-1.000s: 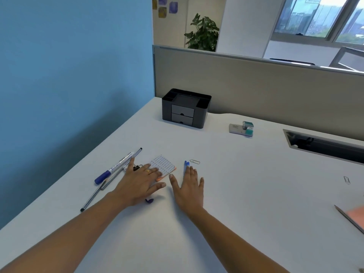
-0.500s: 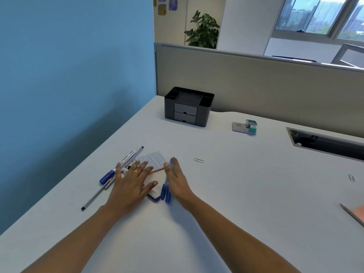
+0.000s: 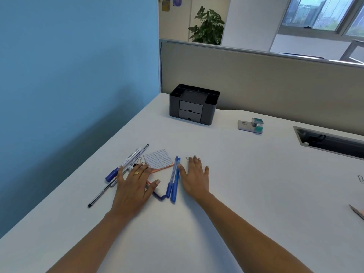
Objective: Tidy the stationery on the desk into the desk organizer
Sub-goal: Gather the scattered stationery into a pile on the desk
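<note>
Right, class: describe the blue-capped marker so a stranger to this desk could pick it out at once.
Find the blue wall along the left edge of the white desk. Just left of the left hand lie pens side by side. The marker is the fattest, white with printed lettering and a blue cap; its neighbour is a slim grey pen.

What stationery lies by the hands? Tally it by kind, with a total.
Pens: 5 (two blue pens, marker, thin pen, blue-tipped pen half under the left hand); a possible grey sixth beside the marker is unclear
Paper clip: 1
Binder clip: 1
Note pad: 1
Total: 8
</note>
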### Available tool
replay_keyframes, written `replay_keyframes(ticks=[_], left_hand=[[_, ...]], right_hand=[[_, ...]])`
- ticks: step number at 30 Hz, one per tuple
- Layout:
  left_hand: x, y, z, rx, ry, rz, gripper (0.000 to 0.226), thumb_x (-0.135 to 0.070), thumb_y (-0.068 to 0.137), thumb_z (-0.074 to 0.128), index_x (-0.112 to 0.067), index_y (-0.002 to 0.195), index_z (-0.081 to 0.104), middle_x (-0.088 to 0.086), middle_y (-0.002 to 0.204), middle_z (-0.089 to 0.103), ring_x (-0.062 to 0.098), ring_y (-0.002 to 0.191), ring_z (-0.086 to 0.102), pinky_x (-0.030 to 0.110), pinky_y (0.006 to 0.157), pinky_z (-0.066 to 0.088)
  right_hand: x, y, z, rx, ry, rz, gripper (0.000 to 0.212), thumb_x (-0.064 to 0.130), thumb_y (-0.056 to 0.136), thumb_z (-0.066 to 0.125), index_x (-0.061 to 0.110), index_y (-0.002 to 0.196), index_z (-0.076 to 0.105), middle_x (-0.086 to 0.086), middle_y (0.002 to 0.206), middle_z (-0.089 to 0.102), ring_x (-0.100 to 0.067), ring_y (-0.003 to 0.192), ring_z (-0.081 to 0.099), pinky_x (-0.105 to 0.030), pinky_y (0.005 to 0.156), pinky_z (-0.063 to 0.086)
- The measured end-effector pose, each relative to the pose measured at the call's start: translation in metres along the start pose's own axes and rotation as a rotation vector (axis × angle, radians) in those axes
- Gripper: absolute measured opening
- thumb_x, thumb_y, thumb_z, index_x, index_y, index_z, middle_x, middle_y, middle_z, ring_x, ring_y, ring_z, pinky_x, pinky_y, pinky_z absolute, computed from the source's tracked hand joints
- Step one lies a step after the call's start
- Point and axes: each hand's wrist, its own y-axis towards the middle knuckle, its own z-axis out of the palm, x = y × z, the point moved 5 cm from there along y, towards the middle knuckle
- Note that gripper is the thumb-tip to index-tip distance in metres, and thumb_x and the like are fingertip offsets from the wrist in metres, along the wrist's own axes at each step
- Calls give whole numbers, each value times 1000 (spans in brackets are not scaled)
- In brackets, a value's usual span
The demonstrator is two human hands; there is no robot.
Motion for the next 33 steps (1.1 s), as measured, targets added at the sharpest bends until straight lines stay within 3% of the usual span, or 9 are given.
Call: replay_keyframes(ticks=[8,14,18,20,22,26,29,33], left_hand=[[1,0,2,-1,32,-8,71,-58,93,9,-17,109,64,3,114,67,19,108,63,56,98,36],[3,-4,4,-9,13,-2,73,-61,90,8,-17,113,62,1,119,64,17,113,59,53,103,31],[0,-9,3,-69,-3,38,59,-54,91,20,-18,111,62,0,118,64,16,114,58,45,106,23],[0,-11,2,-75,-11,42,61,-54,93,16,-18,109,62,-1,118,64,16,115,57,44,105,23],[0,-14,1,-95,-27,54,67,-57,92,8,-18,108,62,-1,118,63,17,115,57,44,105,22],[-11,-16,0,-168,-94,34,54,-50,88,25,-15,110,60,3,123,61,20,118,54,52,107,22],[-34,-20,4,-167,-169,3,54,-51,88,25,-16,114,58,4,127,58,18,123,48,55,108,20],[-78,-32,8,-188,-145,170,50,-51,91,26,-18,111,59,3,121,61,10,117,45,55,103,26]], right_hand=[[34,-5,20,83,25,-150,65,48,97,23,13,148,5,-3,158,4,-15,145,0,-41,117,-4],[29,-22,13,29,261,-202,60,42,97,36,14,147,15,0,157,13,-13,145,8,-34,118,8],[15,-38,5,-6,309,-186,57,41,97,38,17,145,22,3,155,18,-11,143,15,-28,115,16],[8,-43,2,-6,324,-166,56,40,97,38,18,145,22,4,155,18,-10,143,14,-26,114,16],[1,-48,0,-9,324,-153,55,39,97,38,19,145,23,4,155,18,-9,143,14,-25,114,14],[-11,-59,-5,-22,283,-134,55,40,97,37,20,146,22,5,155,18,-9,143,14,-24,115,14],[-18,-67,-7,-26,241,-138,55,40,97,38,20,146,23,4,155,19,-9,143,14,-23,115,12],[-27,-79,-10,-20,130,-187,54,34,95,44,15,144,29,0,155,21,-13,143,14,-23,115,9]])
